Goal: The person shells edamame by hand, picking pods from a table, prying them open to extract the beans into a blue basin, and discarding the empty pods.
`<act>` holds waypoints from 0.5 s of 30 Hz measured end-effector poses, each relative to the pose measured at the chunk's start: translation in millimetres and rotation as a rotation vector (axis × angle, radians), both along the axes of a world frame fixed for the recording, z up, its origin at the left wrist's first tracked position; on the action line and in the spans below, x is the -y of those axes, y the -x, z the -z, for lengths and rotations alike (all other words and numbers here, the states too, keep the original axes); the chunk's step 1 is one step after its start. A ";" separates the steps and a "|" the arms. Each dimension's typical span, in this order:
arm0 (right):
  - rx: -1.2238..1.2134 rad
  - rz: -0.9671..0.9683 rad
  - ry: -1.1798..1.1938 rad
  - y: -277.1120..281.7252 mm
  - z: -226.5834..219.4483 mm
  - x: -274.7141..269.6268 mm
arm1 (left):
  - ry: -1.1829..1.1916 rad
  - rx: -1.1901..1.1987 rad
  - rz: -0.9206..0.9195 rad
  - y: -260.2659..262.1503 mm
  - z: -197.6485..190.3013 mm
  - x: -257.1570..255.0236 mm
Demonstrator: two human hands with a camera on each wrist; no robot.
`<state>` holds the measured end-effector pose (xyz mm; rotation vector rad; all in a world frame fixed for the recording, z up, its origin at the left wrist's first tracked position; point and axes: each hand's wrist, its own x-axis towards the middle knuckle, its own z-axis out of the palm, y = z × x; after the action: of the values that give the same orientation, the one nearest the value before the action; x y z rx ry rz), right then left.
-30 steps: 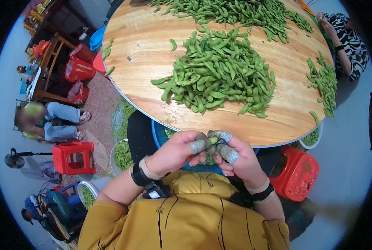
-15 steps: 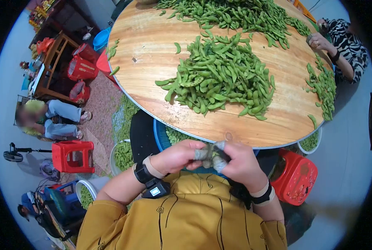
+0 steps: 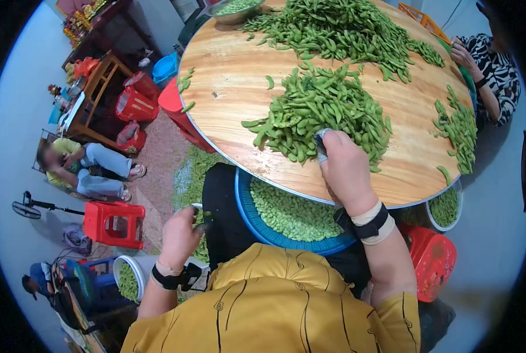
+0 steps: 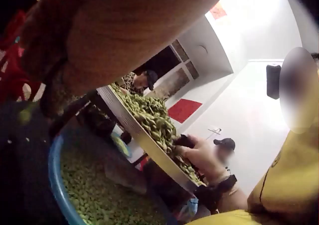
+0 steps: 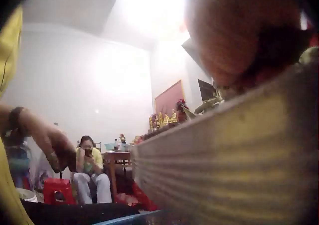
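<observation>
My right hand (image 3: 346, 167) reaches down at the near edge of a heap of green soybean pods (image 3: 310, 109) on the round wooden table (image 3: 227, 126). Grey wrapping covers its thumb; its other fingertips are hidden, so I cannot tell whether they grip a pod. Out to the left, my left hand (image 3: 179, 236) hangs over a white bucket (image 3: 199, 250), fingers loosely bent. A small green piece, likely an emptied pod (image 3: 208, 214), shows just off its fingertips. Between the hands, a blue basin (image 3: 245, 203) of shelled beans (image 3: 295, 212) sits below the table edge.
A larger pod heap (image 3: 345, 29) and a metal bowl (image 3: 234, 13) lie farther back. Another person (image 3: 492, 76) works at the right edge. Red stools (image 3: 114, 225) stand either side, buckets of green husks (image 3: 127, 281) on the floor. Someone sits (image 3: 89, 159) at the left.
Both hands were together over the basin around a pod. They have parted: the left swung left over the bucket, the right moved forward to the heap. The basin of beans is now uncovered.
</observation>
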<state>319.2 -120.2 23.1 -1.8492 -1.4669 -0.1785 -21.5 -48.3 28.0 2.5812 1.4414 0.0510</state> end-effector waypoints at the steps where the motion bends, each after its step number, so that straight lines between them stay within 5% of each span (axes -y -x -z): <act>1: 0.012 -0.004 0.022 -1.6 0.0 -0.8 | -0.008 0.000 -0.007 5.7 -2.1 -0.6; 3: -0.040 -0.007 0.017 -0.7 -8.0 3.9 | 0.064 0.157 -0.090 13.2 -7.1 0.7; 5: -0.441 0.069 0.063 -2.3 -11.3 11.9 | 0.094 0.170 -0.064 1.3 -17.4 -0.1; 7: -0.504 0.071 0.019 -4.9 2.0 19.5 | 0.241 0.241 0.039 -27.8 -27.5 1.6; 10: -1.046 0.011 0.017 10.4 -4.0 39.5 | 0.512 0.495 0.301 -79.8 -23.4 3.8; 12: -1.061 0.012 -0.034 27.0 -7.2 50.9 | 0.688 0.469 0.344 -119.2 -30.0 11.6; 13: -1.074 0.010 -0.088 33.5 -8.2 56.8 | 0.799 0.660 0.367 -137.1 -25.3 18.5; 15: -0.638 0.022 -0.133 42.1 2.3 66.1 | 1.202 0.809 0.165 -167.4 -27.8 28.2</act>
<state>277.1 -186.2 20.8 -1.6069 -0.9635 0.2781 145.9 -76.5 55.8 1.3842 0.5989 0.1331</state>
